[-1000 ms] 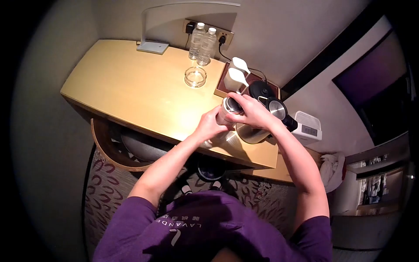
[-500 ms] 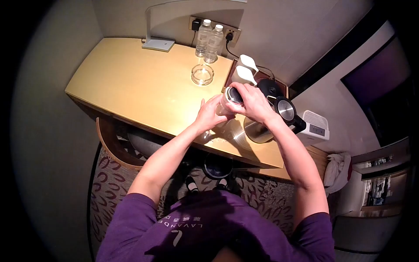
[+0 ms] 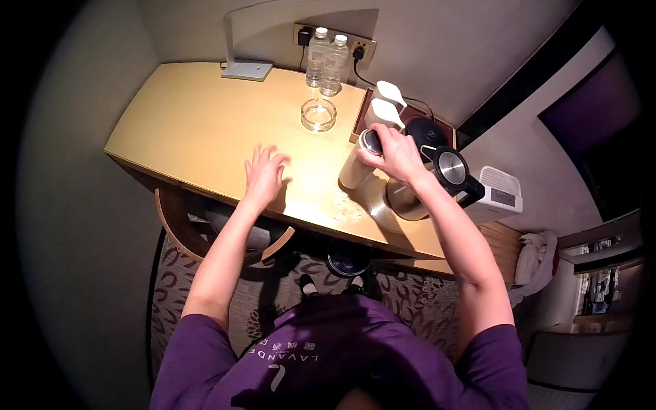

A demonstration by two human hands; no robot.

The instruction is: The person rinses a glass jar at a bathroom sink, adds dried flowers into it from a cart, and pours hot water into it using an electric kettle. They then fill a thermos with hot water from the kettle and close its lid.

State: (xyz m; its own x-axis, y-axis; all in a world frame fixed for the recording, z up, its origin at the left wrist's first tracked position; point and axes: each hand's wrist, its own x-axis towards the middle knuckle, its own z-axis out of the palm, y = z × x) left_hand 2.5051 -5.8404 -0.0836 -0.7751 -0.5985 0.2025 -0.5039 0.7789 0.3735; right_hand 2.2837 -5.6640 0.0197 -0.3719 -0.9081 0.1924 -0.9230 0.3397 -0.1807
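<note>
My right hand (image 3: 395, 156) has its fingers curled around the dark lid of a pale cylindrical flask (image 3: 354, 172), whose base appears to rest on the desk. To the left, my left hand (image 3: 263, 176) is held over the desk's front part with fingers spread and nothing in them. A steel electric kettle (image 3: 406, 199) with a black handle stands just right of the flask, partly behind my right forearm. Small wet-looking spots (image 3: 348, 208) lie on the desk in front of the flask.
On the desk (image 3: 184, 130) are a glass ashtray (image 3: 318, 115), two water bottles (image 3: 331, 65) and a lamp base (image 3: 247, 70). A tray (image 3: 360, 113) holds white cups (image 3: 383, 111) and a black kettle base (image 3: 425, 131). A white box-shaped device (image 3: 502, 188) stands right; a chair (image 3: 179, 222) is below.
My left hand has let go of the flask and moved left, its fingers spreading. The flask has shifted slightly, and my right hand stays on its lid.
</note>
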